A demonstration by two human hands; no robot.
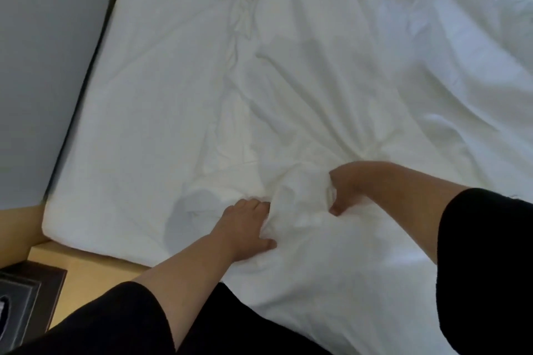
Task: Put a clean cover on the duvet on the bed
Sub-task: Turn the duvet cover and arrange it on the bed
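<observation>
Both hands grip the unmarked white cover.

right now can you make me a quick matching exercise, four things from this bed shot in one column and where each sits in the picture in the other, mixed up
Things:
1. left hand
2. right hand
3. grey padded headboard panel
4. dark brown leather box

Places:
A. bottom left corner, on the light wooden bedside surface
B. gripping the bunched white fabric cover from its right side
C. along the left edge, beside the mattress
D. pressing into the bunched fabric from its left side

Pairs: 1-D, 2-B, 3-C, 4-A
</observation>
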